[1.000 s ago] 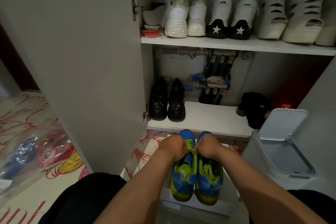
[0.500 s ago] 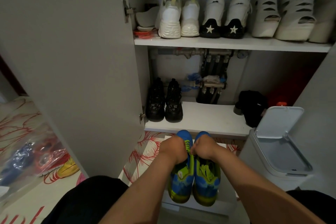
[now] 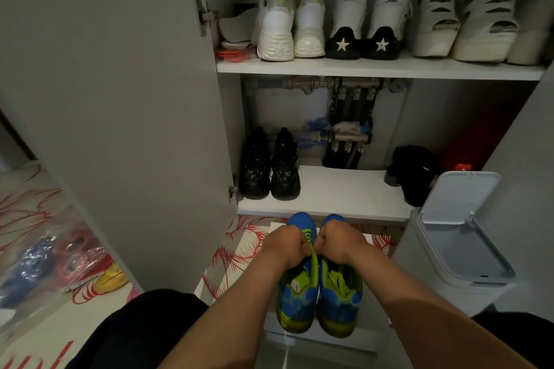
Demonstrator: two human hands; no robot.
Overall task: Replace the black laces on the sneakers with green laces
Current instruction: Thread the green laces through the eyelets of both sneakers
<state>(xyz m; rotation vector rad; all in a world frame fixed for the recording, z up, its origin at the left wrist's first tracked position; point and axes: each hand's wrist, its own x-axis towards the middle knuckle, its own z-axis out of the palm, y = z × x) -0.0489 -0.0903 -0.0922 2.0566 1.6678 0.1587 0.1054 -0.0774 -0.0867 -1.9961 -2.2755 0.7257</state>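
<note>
Two blue and lime-green sneakers stand side by side on a white box (image 3: 373, 335) in front of me, toes pointing away. Over the left sneaker (image 3: 296, 299) my left hand (image 3: 284, 246) is curled and pinches a green lace (image 3: 313, 252) near the upper eyelets. My right hand (image 3: 338, 241) is curled above the right sneaker (image 3: 340, 305), its knuckles close to the left hand, and its fingertips are hidden. Which strand it holds cannot be made out. No black lace is visible.
An open shoe cabinet stands ahead: white shoes on the upper shelf (image 3: 380, 69), black boots (image 3: 269, 171) on the lower one. Its door (image 3: 120, 99) swings out on the left. A white bin with raised lid (image 3: 461, 237) sits right. Bagged shoes (image 3: 60, 260) lie on the floor left.
Both hands stay at the lace over the sneakers, hardly shifting. The view has drifted slightly, so the cabinet sits a little differently in frame.
</note>
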